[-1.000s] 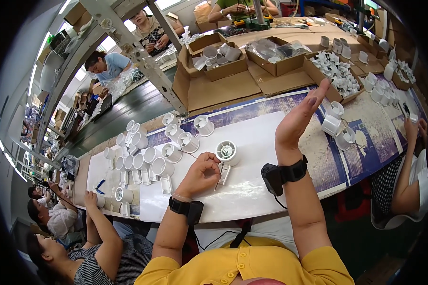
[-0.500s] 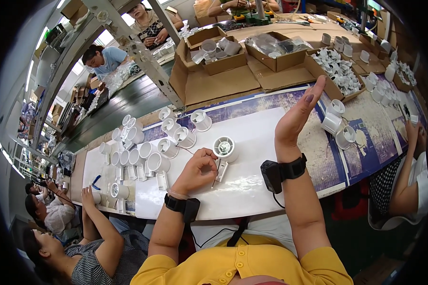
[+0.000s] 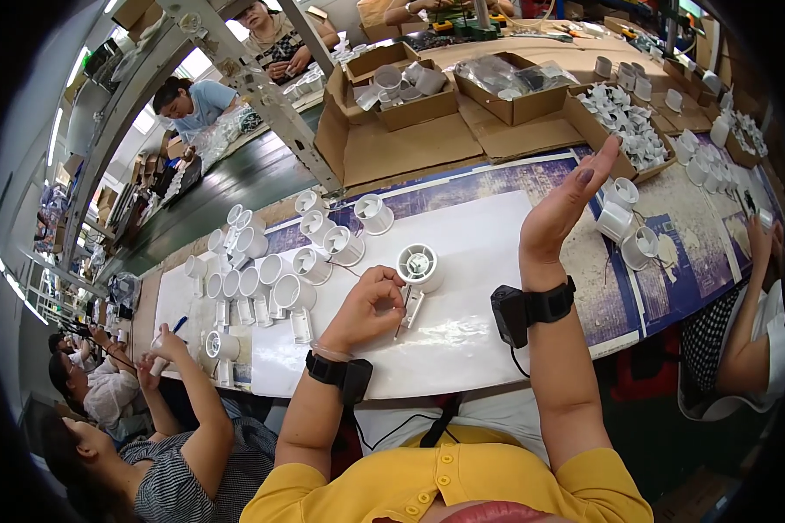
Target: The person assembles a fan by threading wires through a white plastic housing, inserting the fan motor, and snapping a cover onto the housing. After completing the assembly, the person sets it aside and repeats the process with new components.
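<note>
My left hand (image 3: 366, 312) is closed in a pinch at a thin dark wire (image 3: 402, 317) beside a white round fixture (image 3: 419, 266). The fixture stands open end up on the white sheet, with ribs and a small part inside. A narrow white bracket (image 3: 415, 307) extends from its near side, close to my fingertips. My right hand (image 3: 560, 209) is raised over the right edge of the sheet, fingers stretched out, with nothing in it. Several similar white fixtures (image 3: 344, 247) with inner parts stand beyond my left hand.
Several hollow white cups (image 3: 295, 294) stand to the left. On the right are more white fixtures (image 3: 639, 248) with wires. Cardboard boxes (image 3: 513, 106) with parts line the far side, one heaped with small white pieces (image 3: 626, 126). Co-workers sit left (image 3: 196, 410), right and across.
My right hand has shifted slightly right in the picture; my left keeps its pinch by the fixture. The co-worker on the left has raised their hands, holding a white part.
</note>
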